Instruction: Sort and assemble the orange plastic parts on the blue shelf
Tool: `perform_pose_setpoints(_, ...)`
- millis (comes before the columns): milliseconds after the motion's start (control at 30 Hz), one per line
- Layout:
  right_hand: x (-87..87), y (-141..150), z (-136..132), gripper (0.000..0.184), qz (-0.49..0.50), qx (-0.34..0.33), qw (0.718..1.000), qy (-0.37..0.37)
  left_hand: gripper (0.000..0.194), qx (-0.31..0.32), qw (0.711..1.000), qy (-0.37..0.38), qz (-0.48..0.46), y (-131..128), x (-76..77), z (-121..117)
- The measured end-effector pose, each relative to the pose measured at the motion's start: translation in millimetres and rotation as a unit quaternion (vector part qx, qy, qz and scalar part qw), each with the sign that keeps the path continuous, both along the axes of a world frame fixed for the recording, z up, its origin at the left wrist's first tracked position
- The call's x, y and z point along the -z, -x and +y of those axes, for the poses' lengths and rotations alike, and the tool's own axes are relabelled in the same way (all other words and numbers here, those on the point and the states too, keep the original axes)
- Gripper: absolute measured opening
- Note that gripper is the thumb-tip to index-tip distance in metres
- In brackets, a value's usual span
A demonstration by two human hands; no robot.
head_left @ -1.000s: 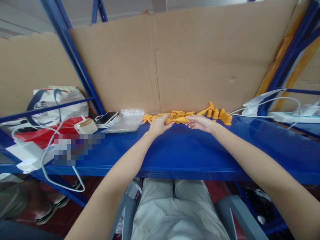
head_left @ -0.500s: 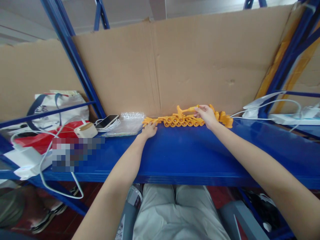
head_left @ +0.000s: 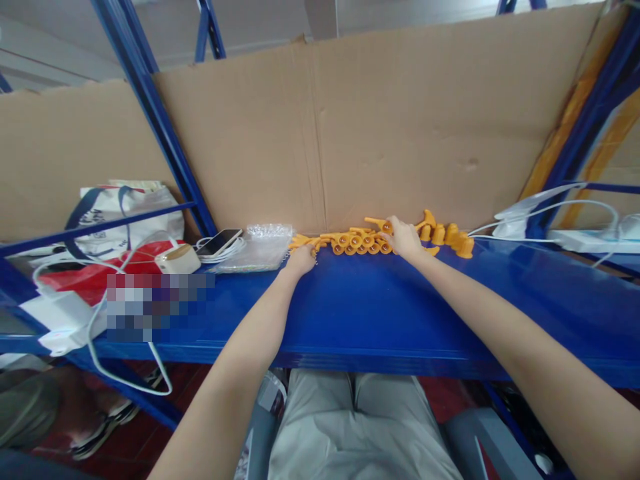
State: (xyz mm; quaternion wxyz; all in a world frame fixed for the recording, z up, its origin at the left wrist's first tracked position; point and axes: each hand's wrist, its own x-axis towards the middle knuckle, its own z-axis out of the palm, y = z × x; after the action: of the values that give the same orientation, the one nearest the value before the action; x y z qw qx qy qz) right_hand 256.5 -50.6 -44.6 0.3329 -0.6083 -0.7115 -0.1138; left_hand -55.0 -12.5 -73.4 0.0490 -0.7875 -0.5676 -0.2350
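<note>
Yellow plastic pieces (head_left: 361, 243), each with a round cupped end and a narrow stem, lie stacked in a row against the cardboard. My right hand (head_left: 407, 241) is closed on one yellow plastic piece (head_left: 385, 227) at the top of the row's right end; its stem points left, and my fingertips are partly hidden. At the row's left end, my left hand (head_left: 301, 260) curls its fingers over a small heap of yellow pieces (head_left: 303, 241). Which piece these fingers grip is hard to make out. Small shiny bits show beside that hand.
More yellow pieces (head_left: 451, 237) stand to the right. Left of the row lie a clear plastic bag (head_left: 260, 253), a phone (head_left: 220, 243) on a coiled cable, a white charger (head_left: 177, 259) and a cloth bag (head_left: 130, 213). Cardboard (head_left: 240, 147) backs the blue shelf (head_left: 345, 313).
My right hand has come down and slightly left, bringing its yellow piece onto the row and turning it so that its stem points left. My left hand stays at the left heap.
</note>
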Motion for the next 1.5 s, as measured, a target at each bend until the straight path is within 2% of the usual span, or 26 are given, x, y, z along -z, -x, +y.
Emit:
perform_pose_setpoints(200,14.5,11.0,-3.5,0.042,-0.064,-0.015,0.995,0.078,0.035,-0.004,1.0,-0.01,-0.007,-1.9,0.0,-3.2)
perform_pose_setpoints(400,19.1,19.9,-3.9,0.062,-0.034,0.01,0.995,0.088,0.036,-0.021,1.0,0.006,0.015,-5.1,-4.9,-10.8)
perform_pose_setpoints(533,18.7,25.1,-4.6,0.066,-0.028,0.019,0.996,0.08,0.042,-0.03,0.999,0.017,0.01,-7.3,-9.4,-16.9)
perform_pose_setpoints(767,10.9,32.7,-11.0,0.066,-0.109,0.072,0.986,0.106,0.055,-0.054,0.996,0.069,0.012,-10.1,-15.1,-25.3)
perform_pose_setpoints(933,0.5,29.2,-11.1,0.066,-0.1,0.056,0.982,0.15,0.051,-0.063,0.996,0.065,0.007,-10.7,-13.6,-23.5)
perform_pose_setpoints(1133,-3.5,-2.1,-0.6,0.078,-0.065,-0.021,0.984,0.164,0.036,-0.06,0.996,0.057,-0.011,-10.4,-12.2,-20.6)
perform_pose_setpoints(1267,-11.8,-37.4,2.8,0.077,0.039,-0.075,0.993,0.081,0.031,-0.072,0.996,0.048,-0.001,-10.2,-12.6,-21.0)
perform_pose_setpoints(1400,-23.1,-74.7,-6.2,0.068,0.205,-0.038,0.978,0.018,0.027,-0.08,0.996,0.039,0.001,-10.8,-12.1,-21.2)
perform_pose_setpoints(1500,-29.1,-96.8,-25.0,0.056,0.263,0.073,0.962,-0.003,0.028,-0.076,0.997,0.034,-0.001,-10.5,-12.0,-21.2)
